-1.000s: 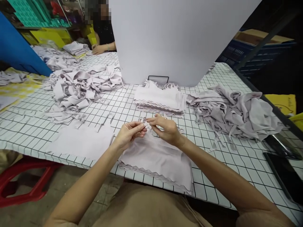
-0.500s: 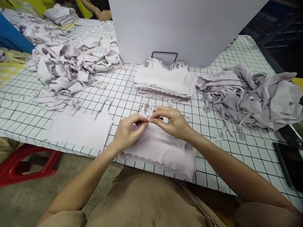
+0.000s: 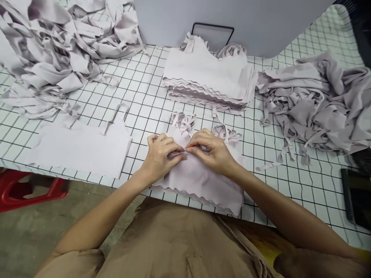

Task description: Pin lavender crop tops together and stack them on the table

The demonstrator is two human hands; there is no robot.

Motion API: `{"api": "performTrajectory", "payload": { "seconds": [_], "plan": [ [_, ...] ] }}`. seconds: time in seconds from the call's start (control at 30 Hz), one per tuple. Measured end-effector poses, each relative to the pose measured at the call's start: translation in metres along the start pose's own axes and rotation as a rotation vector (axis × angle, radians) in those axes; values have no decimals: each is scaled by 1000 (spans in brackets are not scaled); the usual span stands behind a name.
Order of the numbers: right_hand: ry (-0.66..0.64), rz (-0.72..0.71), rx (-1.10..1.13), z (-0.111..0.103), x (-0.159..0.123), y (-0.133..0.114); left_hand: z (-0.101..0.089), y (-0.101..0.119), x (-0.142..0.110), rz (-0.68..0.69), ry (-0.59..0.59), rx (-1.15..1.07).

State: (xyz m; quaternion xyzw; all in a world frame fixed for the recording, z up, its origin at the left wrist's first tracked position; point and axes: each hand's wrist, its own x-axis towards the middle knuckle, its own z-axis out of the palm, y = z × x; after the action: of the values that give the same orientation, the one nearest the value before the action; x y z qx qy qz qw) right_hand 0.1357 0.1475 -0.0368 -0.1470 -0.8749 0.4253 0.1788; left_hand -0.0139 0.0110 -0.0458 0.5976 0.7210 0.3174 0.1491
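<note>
A small stack of pale lilac strappy tops lies by the table's front edge, wavy hems toward me and curled straps at the far end. My left hand is closed, thumb and forefinger pinching the neckline edge of the uppermost top. Fingertip to fingertip with it, my right hand pinches the same edge. A thin pale strand or edge shows between the fingers; its exact kind is too small to tell. Beyond them lies a thicker stack of matching tops.
Left of my hands lies a flat fabric piece. Heaps of loose fabric lie at the back left and right. A grey panel stands behind the grid-patterned table. A dark phone-like object sits far right; a red stool stands below left.
The view has tipped down and closer, so the co-worker's hands at the back are out of sight. My left fingers have spread slightly; both hands still pinch at the neckline.
</note>
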Motion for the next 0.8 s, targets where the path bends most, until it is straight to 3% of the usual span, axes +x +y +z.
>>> {"api": "performTrajectory", "payload": {
  "seconds": [0.23,0.6,0.8],
  "plan": [
    [-73,9,-92,-4,-1,3,2,-1,-1,5,14,-63],
    [-524,-63,-244,-27,21,-3,-1,-3,-1,23,-29,-65],
    [-628,-132,-233,-32,36,-12,-1,-4,0,48,-54,-83]
  ]
}}
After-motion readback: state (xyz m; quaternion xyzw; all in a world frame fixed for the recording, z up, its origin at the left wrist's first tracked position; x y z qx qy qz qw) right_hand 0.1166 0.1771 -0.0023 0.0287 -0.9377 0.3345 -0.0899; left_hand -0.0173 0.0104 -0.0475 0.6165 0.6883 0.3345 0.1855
